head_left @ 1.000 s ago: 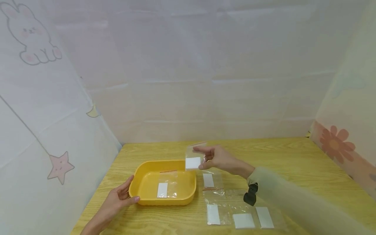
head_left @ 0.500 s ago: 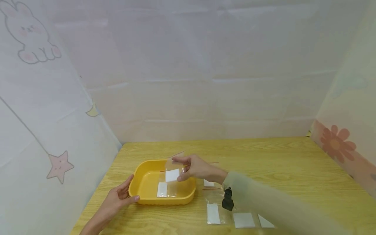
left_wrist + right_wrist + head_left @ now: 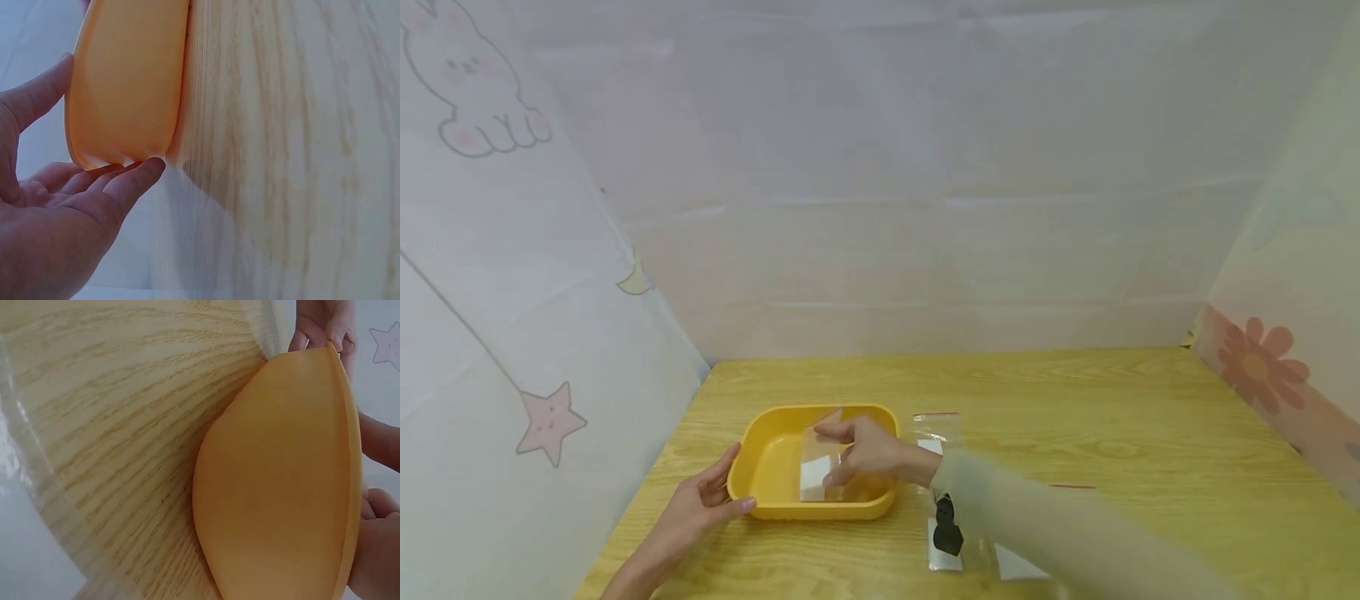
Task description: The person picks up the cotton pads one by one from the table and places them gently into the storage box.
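A yellow plastic tray (image 3: pixel 812 512) with rounded corners sits on the wooden table. My left hand (image 3: pixel 696 504) holds its left end, the thumb on the rim and the fingers along the outer wall, as the left wrist view also shows. Inside the tray, my right hand (image 3: pixel 872 450) pinches a small clear zip bag (image 3: pixel 815 473) containing a white rectangle. This bag overlaps the place of another such bag in the tray, now mostly hidden. From the right wrist view, the tray wall (image 3: pixel 275 475) hides the right fingertips and the bag.
Right of the tray, several more clear zip bags with white rectangles lie on the table (image 3: pixel 1112 417), among them a far bag (image 3: pixel 936 423) and a near bag (image 3: pixel 945 556). The right sleeve (image 3: pixel 1037 517) and a black wrist piece (image 3: pixel 947 527) partly cover them.
My right hand has carried the pinched zip bag leftward from above the tray's right rim and down into the tray. My left hand keeps its hold on the tray's left end.
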The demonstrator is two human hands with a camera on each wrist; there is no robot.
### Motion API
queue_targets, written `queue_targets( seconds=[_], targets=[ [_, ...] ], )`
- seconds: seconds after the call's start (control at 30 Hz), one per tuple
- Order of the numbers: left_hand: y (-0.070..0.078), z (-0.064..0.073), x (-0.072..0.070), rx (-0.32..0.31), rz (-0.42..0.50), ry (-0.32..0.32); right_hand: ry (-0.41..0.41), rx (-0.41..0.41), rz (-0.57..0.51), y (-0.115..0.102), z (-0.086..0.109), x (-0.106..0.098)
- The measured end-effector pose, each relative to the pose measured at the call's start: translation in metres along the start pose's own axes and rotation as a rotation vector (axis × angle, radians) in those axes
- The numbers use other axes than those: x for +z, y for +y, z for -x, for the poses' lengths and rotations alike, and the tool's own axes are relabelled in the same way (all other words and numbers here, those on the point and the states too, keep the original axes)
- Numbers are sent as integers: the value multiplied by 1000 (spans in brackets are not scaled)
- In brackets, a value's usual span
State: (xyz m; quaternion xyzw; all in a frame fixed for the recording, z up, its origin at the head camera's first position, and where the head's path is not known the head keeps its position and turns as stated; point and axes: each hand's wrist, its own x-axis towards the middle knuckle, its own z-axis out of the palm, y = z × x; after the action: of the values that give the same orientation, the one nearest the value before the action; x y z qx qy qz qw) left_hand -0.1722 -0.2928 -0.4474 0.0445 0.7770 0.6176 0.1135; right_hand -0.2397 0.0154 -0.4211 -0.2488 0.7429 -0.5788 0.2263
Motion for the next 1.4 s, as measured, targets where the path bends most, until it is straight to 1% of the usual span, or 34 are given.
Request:
queue_targets(
  seconds=[0.13,0.33,0.47,0.57,0.77,0.9,1.13,1.4],
  targets=[
    [-1,1,1,3,15,-9,39,36,40,1,-2,5],
    [-1,1,0,4,15,-7,86,101,42,2,-6,11],
    [-1,0,-1,2,14,-10,114,129,86,2,-8,13],
    [-1,0,-1,3,12,-9,124,139,118,3,-9,14],
    [-1,0,-1,-3,9,0,142,148,150,6,-11,15],
    [-1,1,0,-3,8,-2,149,162,170,7,-11,16],
    [0,1,0,-4,21,-10,138,200,204,3,-10,18],
    [-1,1,0,-7,26,-9,101,231,181,-2,-8,17]
  ],
)
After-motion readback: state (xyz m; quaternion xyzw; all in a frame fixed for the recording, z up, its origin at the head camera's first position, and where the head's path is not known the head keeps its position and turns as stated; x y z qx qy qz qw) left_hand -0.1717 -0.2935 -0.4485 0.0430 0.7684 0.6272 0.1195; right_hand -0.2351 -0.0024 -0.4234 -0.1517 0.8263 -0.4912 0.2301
